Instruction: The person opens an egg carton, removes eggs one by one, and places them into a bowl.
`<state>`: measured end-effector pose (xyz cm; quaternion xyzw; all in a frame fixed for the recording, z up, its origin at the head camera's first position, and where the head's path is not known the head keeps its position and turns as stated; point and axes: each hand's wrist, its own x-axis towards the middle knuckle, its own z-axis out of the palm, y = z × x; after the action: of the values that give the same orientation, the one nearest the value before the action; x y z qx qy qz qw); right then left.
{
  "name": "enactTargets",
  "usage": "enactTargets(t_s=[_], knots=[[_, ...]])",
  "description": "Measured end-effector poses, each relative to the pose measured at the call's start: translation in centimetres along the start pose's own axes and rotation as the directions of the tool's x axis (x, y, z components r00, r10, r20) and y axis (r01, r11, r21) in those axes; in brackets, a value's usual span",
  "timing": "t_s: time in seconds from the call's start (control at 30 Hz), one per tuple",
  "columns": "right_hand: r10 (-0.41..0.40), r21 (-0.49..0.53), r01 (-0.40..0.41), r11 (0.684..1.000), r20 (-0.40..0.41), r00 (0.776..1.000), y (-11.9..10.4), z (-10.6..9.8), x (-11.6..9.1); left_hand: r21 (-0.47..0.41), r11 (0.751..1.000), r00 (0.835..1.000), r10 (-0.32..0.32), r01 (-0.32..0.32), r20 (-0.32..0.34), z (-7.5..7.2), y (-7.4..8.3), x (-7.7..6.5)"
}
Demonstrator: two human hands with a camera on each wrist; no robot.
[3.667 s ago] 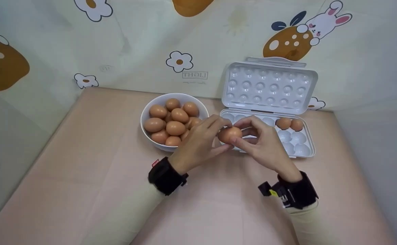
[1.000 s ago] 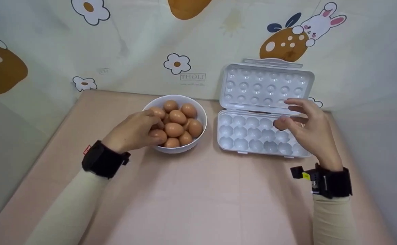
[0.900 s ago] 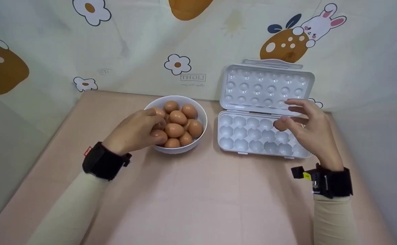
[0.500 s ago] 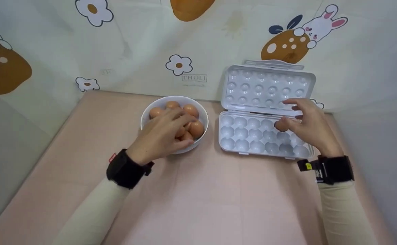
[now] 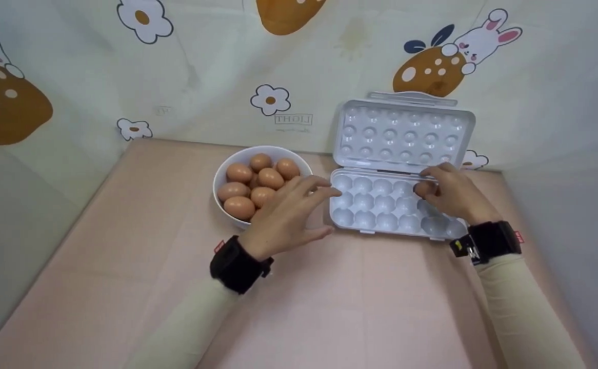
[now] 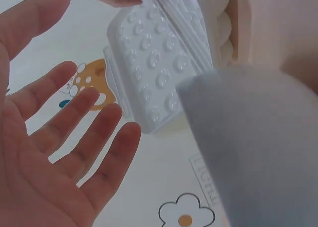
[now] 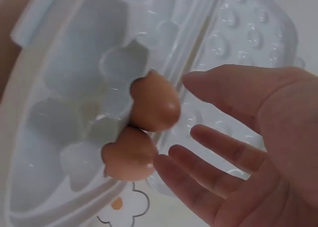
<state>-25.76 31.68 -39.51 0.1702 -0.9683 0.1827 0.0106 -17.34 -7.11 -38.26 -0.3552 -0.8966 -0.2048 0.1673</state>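
My left hand [image 5: 291, 218] hovers over the front right of a white bowl [image 5: 216, 192] of brown eggs [image 5: 239, 207], fingers spread toward the egg box. In the left wrist view its palm [image 6: 44, 182] holds nothing. Over the back right of the white egg box [image 5: 376, 229] is my right hand [image 5: 460, 195], fingertips close to an egg [image 5: 423, 189]. The right wrist view shows two eggs side by side in the box, one egg [image 7: 156, 103] near the thumb and the other egg [image 7: 130, 155] by a fingertip. These right fingers [image 7: 233, 157] are loosely bent and hold nothing.
The box's dimpled lid [image 5: 404, 134] stands raised against the patterned wall sheet [image 5: 201, 77]. Cups [image 5: 364, 219] without eggs fill the left and front of the box. A pink cloth [image 5: 309, 307] covers the table. The bowl's wall [image 6: 248, 152] looms large in the left wrist view.
The egg held between both hands 3.7 seconds ago is gone from them. Lately my left hand has crossed the bowl rightward, and my right hand has come down nearer the eggs in the box.
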Motion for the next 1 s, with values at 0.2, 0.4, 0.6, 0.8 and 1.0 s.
enactTargets(t_s=[0.2,0.4,0.6,0.8,1.0], knots=[[0.015,-0.012,-0.014,1.000,0.057,0.998,0.5,1.1,0.5,-0.043,0.999,1.000,0.020,-0.020,0.008,1.2,0.6,0.4],[0.028,-0.017,-0.026,1.000,0.078,0.997,0.4,1.7,0.9,-0.062,0.998,0.999,0.008,-0.006,0.037,1.6,0.8,0.5],[-0.007,-0.030,0.008,1.000,0.021,1.000,0.6,2.1,1.3,-0.073,0.997,0.999,0.004,0.000,0.049,1.9,0.9,0.6],[-0.031,-0.018,0.030,0.999,-0.040,0.999,1.0,2.2,1.0,-0.072,0.997,0.999,0.000,0.004,0.050,1.9,0.8,0.6],[-0.067,0.018,0.072,0.997,-0.198,0.978,-0.8,1.3,0.5,-0.067,0.998,1.000,-0.014,0.015,0.012,2.0,0.7,0.8]])
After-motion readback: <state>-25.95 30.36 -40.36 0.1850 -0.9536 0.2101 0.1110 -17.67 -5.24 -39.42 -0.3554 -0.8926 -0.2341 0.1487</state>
